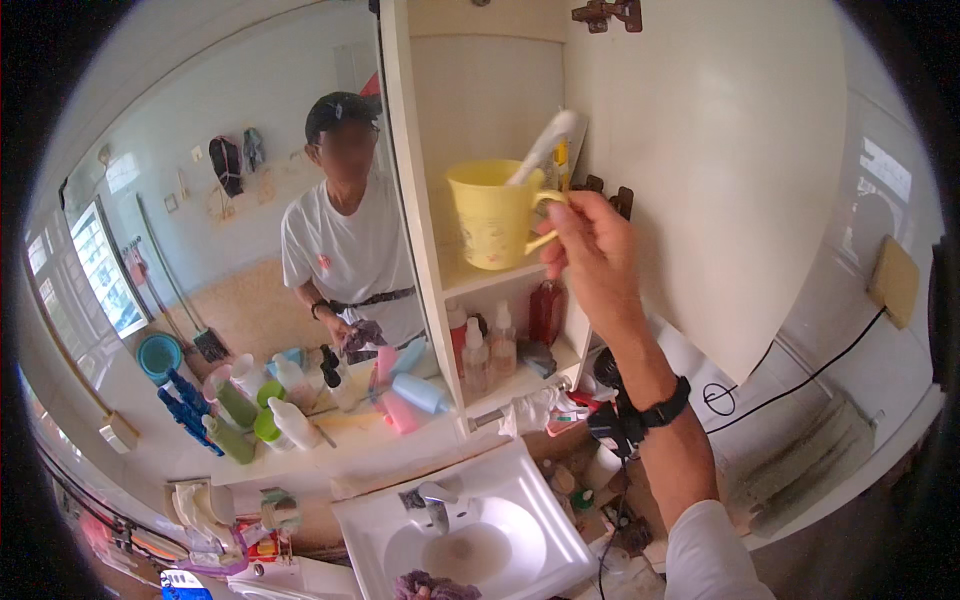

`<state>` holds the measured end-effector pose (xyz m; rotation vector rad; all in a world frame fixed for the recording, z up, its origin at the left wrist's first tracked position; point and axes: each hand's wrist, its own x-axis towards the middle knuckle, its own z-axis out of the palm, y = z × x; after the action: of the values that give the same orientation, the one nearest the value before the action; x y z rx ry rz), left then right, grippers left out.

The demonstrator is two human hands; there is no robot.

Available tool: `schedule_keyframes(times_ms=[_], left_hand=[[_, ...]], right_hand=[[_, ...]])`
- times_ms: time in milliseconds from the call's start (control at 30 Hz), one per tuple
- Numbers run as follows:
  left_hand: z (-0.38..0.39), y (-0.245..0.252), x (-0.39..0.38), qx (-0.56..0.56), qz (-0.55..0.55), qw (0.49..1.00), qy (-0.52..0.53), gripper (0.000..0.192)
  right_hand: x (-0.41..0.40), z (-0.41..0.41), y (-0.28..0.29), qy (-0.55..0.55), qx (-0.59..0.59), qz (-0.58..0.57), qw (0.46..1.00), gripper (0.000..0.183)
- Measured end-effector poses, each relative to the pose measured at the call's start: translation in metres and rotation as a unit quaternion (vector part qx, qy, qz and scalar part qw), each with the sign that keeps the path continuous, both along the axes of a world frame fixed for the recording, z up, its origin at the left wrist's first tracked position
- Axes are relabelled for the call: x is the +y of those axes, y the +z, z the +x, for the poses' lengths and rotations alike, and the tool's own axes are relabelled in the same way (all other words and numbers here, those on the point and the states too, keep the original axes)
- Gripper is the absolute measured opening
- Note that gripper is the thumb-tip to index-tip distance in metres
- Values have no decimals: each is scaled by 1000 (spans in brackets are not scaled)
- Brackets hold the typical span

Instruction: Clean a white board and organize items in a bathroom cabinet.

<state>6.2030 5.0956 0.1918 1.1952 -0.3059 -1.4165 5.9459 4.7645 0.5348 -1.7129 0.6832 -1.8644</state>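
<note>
My right hand (596, 255) grips the handle of a yellow plastic cup (491, 217), which is upright at the upper shelf (495, 279) of an open mirror cabinet. A white tube-like item (545, 146) leans out of the cup. At the bottom edge, in front of the washbasin (551, 547), a bit of my left hand (424, 594) shows with a crumpled purple cloth (442, 586); most of that hand is hidden or cut off. The mirror (247, 247) also reflects the cloth held in a hand.
Spray bottles (475, 356) and a dark red bottle (546, 311) stand on the lower shelf. Several bottles (296, 424) line the ledge under the mirror. The cabinet door (712, 165) is swung out at right. A faucet (435, 506) rises from the basin, and a black cable (795, 390) hangs at right.
</note>
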Motion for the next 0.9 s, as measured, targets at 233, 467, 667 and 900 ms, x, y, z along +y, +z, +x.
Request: schedule_keyframes(times_ms=[233, 467, 667, 900], left_hand=[[12, 26, -24, -22, -106, 993, -44, 24], [12, 139, -72, -236, -277, 929, -71, 24], [-28, 254, -117, -266, -407, 871, -69, 39], [-100, 345, -202, -608, -541, 578, 49, 38]], right_hand=[[95, -27, -27, -121, -30, 19, 992, 19], [195, -52, -123, -157, 0, 126, 980, 14], [266, -71, -203, -179, 0, 211, 961, 18], [276, -105, -239, -110, -43, 231, 966, 21]])
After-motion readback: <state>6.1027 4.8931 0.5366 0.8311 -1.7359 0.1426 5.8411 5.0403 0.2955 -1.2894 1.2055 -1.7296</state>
